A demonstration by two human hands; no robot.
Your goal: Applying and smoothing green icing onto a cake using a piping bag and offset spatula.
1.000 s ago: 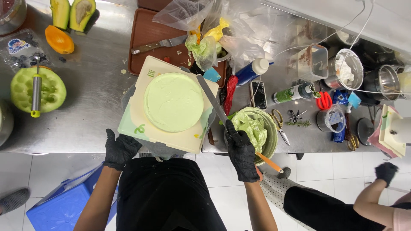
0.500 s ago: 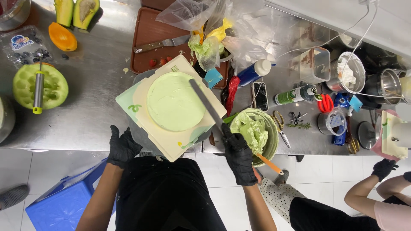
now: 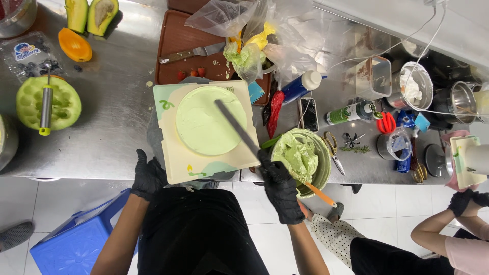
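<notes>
At the far left of the frame a hollowed green melon half (image 3: 48, 104) sits on the steel worktop (image 3: 117, 102) with a metal scoop lying across it. Right of it, in the middle of the frame, the pale square cake board (image 3: 173, 163) carries a round cake coated in light green cream (image 3: 211, 119). Since half a second ago the board has turned: its edges now run nearly parallel to the counter edge, where before it stood at a clear angle. That suggests the cake is being rotated under the blade so the cream is smoothed all round.

The left hand (image 3: 148, 175), in a black glove, is at the lower left corner of the board, fingers curled against its edge; whether they pinch it I cannot tell. The right hand (image 3: 279, 186), also gloved, is closed tight around the handle of a long flat metal spatula (image 3: 237, 127), whose blade lies slantwise across the cake top. Just to its right is a green bowl of the same cream (image 3: 300, 155) with an orange-handled tool in it. At the lower right, another person's gloved hand (image 3: 461, 201) is near a second board.
</notes>
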